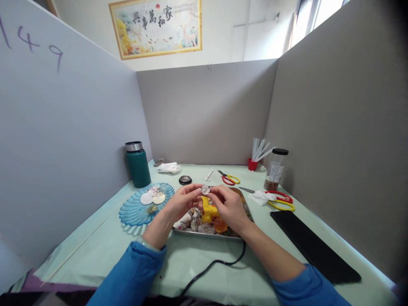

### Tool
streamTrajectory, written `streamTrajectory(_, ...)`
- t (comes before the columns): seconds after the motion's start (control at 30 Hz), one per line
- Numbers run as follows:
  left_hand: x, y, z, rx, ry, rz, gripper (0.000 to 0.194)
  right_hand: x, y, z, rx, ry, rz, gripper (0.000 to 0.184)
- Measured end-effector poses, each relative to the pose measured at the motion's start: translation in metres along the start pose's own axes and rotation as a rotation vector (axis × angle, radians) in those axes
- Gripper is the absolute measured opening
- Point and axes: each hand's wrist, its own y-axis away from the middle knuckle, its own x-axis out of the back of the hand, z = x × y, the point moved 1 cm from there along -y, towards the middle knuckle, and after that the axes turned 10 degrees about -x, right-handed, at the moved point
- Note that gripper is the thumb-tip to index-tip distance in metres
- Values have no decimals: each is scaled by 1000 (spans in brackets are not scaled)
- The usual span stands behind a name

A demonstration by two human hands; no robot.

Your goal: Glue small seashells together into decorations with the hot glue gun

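A small clear, whitish piece (205, 190), its exact kind too small to make out, is pinched between the fingertips of both hands. My left hand (183, 202) grips it from the left, thumb and forefinger together. From the right, my right hand (230, 208) closes its fingers on the same piece. Just below them lies a metal tray (207, 234) with shells (193, 219) and small ornaments. A yellow tool (208, 210), which looks like a glue gun, rests in it, partly hidden by my hands.
Left stands a blue scalloped plate (129, 211) with shells, behind it a green bottle (138, 168). Scissors (229, 177), a red cup (253, 164) of translucent sticks, a jar (276, 170) and a black slab (312, 244) are rightward. A black cord (216, 262) crosses the front.
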Motion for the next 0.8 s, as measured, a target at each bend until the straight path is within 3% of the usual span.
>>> streamTrajectory(0.17, 0, -1, -2, -5, -51, 18, 36, -1, -1, 2, -2, -9, 9, 14)
streamTrajectory(0.33, 1, -2, 0, -9, -37, 42, 30, -1, -1, 3, -26, -13, 5, 13)
streamTrajectory(0.57, 6, -4, -2, -11, -20, 114, 32, 1, 0, 4, -108, 123, 30, 23)
streamTrajectory(0.8, 10, -5, -3, -12, -9, 142, 29, 1, 0, 4, -75, 182, -29, 32)
